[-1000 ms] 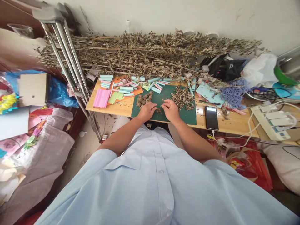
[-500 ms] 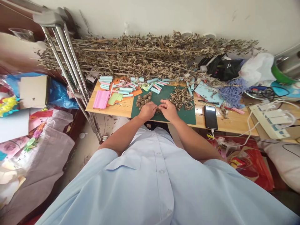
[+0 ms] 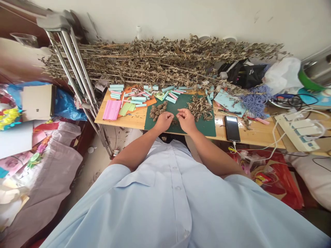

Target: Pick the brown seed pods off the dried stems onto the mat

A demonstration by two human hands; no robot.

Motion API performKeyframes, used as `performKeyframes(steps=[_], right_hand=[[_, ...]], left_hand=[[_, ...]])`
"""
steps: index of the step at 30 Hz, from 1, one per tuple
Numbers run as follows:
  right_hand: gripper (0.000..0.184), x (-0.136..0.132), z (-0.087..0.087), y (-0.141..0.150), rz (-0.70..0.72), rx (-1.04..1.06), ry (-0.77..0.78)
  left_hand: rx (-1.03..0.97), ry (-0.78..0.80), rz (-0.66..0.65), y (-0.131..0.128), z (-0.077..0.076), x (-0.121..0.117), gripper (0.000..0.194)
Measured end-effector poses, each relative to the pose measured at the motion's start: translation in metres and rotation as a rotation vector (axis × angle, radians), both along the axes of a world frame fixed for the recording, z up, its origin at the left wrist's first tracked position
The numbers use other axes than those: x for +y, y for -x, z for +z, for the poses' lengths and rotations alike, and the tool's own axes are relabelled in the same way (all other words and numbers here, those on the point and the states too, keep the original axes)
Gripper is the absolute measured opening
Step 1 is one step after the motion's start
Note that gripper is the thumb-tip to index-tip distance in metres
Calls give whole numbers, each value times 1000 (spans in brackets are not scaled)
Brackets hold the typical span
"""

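Observation:
Over the front of a dark green mat (image 3: 181, 105), my left hand (image 3: 164, 122) is closed, its fingers curled round something too small to make out. Just beyond it is a heap of brown, rolled balls of dried plant (image 3: 157, 111). My right hand (image 3: 186, 120) is a short gap away, thumb and forefinger brought together; what they pinch, if anything, cannot be seen. Beside the right hand spreads a loose pile of dried leaves (image 3: 200, 107). A few brown crumbs lie on the mat between the hands.
Long bundles of dried stalks (image 3: 160, 60) run along the wall. Blue and pink paper rolls (image 3: 139, 99) and a folded pink sheet (image 3: 112, 110) lie left. A phone (image 3: 232, 128), purple yarn (image 3: 257, 101) and a power strip (image 3: 297, 132) are right. Metal crutches (image 3: 77, 69) lean at left.
My hands have drawn slightly apart, the right shifting a little to the right. The piles and the things around them look the same.

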State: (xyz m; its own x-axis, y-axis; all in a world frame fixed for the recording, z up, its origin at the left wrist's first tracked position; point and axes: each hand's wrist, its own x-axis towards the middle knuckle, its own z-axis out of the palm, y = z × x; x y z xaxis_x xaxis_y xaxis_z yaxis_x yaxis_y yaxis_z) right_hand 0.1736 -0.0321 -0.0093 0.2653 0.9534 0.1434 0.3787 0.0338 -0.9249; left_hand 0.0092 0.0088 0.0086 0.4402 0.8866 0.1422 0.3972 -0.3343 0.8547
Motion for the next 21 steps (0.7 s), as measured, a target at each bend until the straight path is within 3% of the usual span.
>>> performKeyframes(steps=[4,8,15,21], right_hand=[[33,2,1,0,-24,29,14],[28,-3,4,5,-16,-95,-90],[24,-13,8,7,23,-328,-237],[27,-17,12,7,74,-364,-257]], left_hand=[[22,16,-13,-1,-1,2,22],[-5,79,-8,-5,3,-1,24],[-204,386,88,-8,4,-1,25],[-379,630,145,-10,9,0,18]])
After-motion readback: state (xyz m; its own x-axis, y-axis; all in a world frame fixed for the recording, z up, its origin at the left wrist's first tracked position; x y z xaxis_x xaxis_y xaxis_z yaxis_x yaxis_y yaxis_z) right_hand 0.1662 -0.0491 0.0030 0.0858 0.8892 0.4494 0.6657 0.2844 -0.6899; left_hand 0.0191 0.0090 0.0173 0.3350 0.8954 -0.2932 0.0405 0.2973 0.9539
